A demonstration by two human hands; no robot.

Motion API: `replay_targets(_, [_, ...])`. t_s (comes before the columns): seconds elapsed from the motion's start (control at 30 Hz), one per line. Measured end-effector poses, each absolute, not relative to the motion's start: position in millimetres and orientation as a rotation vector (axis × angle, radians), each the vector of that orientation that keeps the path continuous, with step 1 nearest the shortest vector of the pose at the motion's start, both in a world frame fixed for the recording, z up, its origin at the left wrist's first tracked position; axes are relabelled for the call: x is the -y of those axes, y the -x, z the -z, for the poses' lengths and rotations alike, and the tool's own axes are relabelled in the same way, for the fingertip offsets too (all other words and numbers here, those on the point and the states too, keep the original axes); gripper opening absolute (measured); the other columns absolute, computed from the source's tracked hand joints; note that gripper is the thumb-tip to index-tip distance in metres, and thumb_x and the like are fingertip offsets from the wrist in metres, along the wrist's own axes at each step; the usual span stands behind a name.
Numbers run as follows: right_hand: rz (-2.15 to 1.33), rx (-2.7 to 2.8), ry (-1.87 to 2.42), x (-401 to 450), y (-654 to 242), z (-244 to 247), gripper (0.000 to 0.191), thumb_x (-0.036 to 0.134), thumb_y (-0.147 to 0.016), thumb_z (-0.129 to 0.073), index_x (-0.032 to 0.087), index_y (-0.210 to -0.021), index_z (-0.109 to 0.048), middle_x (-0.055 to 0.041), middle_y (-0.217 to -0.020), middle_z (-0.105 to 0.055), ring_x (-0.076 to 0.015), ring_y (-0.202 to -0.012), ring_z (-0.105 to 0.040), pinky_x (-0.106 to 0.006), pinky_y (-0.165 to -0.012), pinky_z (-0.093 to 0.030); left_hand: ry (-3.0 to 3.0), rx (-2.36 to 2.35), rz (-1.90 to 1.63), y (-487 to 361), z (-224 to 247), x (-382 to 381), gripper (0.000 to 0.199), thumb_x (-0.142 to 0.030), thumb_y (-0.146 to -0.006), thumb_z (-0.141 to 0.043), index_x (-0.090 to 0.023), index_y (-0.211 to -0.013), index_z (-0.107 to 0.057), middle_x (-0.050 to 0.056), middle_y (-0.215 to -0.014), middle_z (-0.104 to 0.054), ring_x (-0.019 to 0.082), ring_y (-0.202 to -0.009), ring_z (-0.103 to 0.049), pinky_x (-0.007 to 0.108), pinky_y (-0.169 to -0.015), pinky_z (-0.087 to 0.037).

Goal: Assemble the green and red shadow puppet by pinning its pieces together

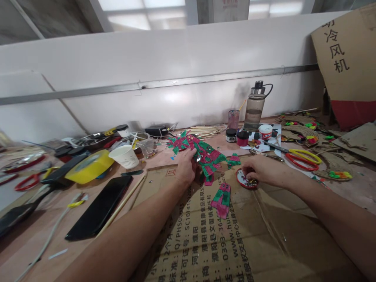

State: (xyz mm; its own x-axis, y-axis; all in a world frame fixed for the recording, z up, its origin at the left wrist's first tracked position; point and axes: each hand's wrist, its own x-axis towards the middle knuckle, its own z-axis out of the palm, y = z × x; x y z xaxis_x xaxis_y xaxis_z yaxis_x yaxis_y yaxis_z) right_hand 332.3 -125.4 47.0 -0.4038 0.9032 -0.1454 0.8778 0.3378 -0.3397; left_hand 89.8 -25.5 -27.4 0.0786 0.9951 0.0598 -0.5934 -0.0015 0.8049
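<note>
My left hand (188, 167) is closed on the edge of a pink-and-green painted cutout figure (209, 152), held up over a flattened cardboard sheet (182, 235). Small round metallic bits dot the figure's surface. My right hand (260, 169) dips its fingertips into a shallow red-rimmed lid (240, 181) that holds small shiny metal pieces. Those fingers are pinched together, and what lies between them is too small to make out. A separate pink-and-green cutout piece (222, 200) lies on the cardboard between my forearms.
On the left are a black phone (100, 207), a roll of yellow tape (89, 166) and a paper cup (125, 156). Behind the lid stand paint jars (242, 138) and a water bottle (254, 107). Red-and-yellow-handled scissors (302, 157) and rope-covered crescents (335, 164) lie at right.
</note>
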Motion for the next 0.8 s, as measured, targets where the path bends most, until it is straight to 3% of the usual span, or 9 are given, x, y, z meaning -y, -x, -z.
replay_targets(0.33, [-0.533, 2.445, 1.719, 125, -334, -56, 0.015, 0.018, -0.08, -0.055, 0.017, -0.084, -0.069, -0.0044, -0.084, -0.07, -0.0181, -0.075, -0.061, -0.024, -0.063, -0.038, -0.793, -0.649, -1.403, -92, 21, 33, 0.02, -0.025, -0.064, -0.075, -0.018, -0.073, -0.058, -0.003, -0.069, -0.065, 0.013, -0.061, -0.062, 0.025, -0.06, -0.049])
replay_targets(0.8, [-0.57, 2.466, 1.76, 129, -345, -64, 0.011, 0.016, -0.077, -0.057, 0.019, -0.079, -0.067, -0.0014, -0.076, -0.07, -0.0171, -0.071, -0.06, -0.024, -0.061, -0.037, -0.774, -0.647, -1.382, -91, 21, 30, 0.023, -0.024, -0.062, -0.077, -0.018, -0.076, -0.059, -0.003, -0.071, -0.065, 0.012, -0.06, -0.06, 0.024, -0.059, -0.047])
